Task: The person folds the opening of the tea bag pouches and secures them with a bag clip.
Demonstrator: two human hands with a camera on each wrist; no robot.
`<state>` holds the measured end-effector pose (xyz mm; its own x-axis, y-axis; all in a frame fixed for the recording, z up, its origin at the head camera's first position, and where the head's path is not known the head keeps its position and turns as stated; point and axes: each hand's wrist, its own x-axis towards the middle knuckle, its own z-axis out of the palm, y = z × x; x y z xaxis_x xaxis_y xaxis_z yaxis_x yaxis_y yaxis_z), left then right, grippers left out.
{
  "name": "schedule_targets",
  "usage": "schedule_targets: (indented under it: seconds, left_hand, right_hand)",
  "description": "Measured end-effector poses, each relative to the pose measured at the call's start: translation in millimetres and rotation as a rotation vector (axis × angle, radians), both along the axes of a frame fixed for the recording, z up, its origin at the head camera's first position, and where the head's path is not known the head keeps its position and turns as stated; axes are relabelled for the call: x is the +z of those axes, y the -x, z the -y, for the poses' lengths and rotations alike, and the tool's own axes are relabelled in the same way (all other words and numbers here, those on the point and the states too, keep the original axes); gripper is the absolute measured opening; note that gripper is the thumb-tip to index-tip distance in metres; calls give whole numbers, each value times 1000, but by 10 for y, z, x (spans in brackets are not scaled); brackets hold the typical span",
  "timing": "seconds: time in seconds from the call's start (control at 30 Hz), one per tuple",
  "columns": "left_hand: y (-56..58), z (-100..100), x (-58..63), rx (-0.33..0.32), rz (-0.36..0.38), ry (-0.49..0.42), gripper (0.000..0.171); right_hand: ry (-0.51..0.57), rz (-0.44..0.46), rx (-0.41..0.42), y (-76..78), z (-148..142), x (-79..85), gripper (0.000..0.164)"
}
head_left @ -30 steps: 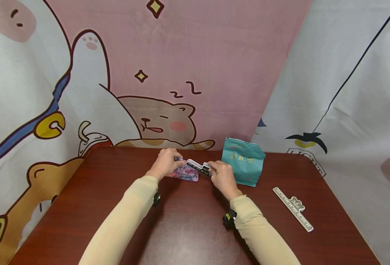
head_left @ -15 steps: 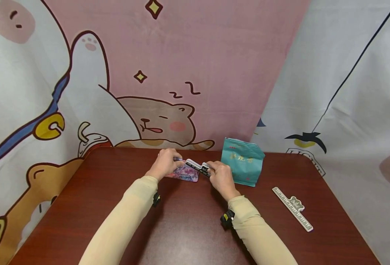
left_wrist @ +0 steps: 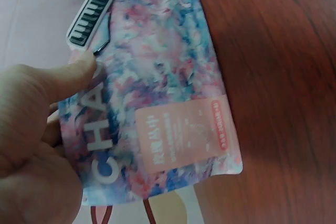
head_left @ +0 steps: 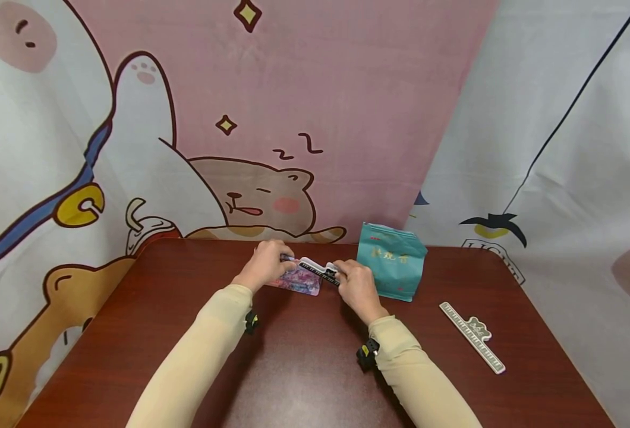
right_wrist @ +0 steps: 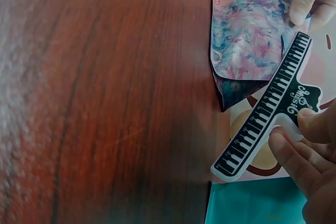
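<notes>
My left hand [head_left: 265,264] pinches the top edge of a pink, blue and purple patterned pouch [left_wrist: 157,66] between thumb and fingers. A pale pink label sits on the pouch's front, beside large white letters. With thumb and fingers, my right hand [head_left: 359,288] grips the handle tab of a long black-and-white piano-key clip [right_wrist: 268,108]. The clip slants across the pouch's upper corner, one end close to my left thumb. In the right wrist view, its other end reaches past the pouch. My left fingers are partly hidden behind the pouch.
A teal pouch [head_left: 392,261] stands at the table's back, just right of my right hand. Further right, a pale piano-patterned clip [head_left: 473,337] lies flat on the brown table [head_left: 293,380]. A cartoon-printed cloth [head_left: 347,107] hangs behind the table's far edge.
Both hands keep their grips and stay almost in place. The clip has shifted slightly left with my right hand since the earliest frame.
</notes>
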<state>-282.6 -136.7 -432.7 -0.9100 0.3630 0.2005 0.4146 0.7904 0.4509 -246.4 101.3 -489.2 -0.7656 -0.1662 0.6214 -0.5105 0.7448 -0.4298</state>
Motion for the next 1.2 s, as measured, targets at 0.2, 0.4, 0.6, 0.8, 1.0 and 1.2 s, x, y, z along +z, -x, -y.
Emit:
schedule_targets:
  seconds: [0.2,0.4,0.6,0.8,1.0,1.2]
  left_hand:
    - [-12,79,94,-11,25,-46,10]
    - [5,129,98,-8,-14,-80,6]
    - [31,114,49,-12,-87,-85,9]
    - [22,93,32,-15,-117,-113,9]
    - [17,91,10,-6,-111,-110,10]
    - [19,84,14,-7,-133,-104,10]
  right_hand:
    - [5,-3,6,-12,5,7,22]
    - [10,1,14,-9,2,-2,22]
    - [11,6,7,-14,0,-7,21]
    - [35,-13,7,-19,39,4,21]
    - [61,-55,2,-12,85,-25,22]
    - [77,2,-8,-8,114,-5,22]
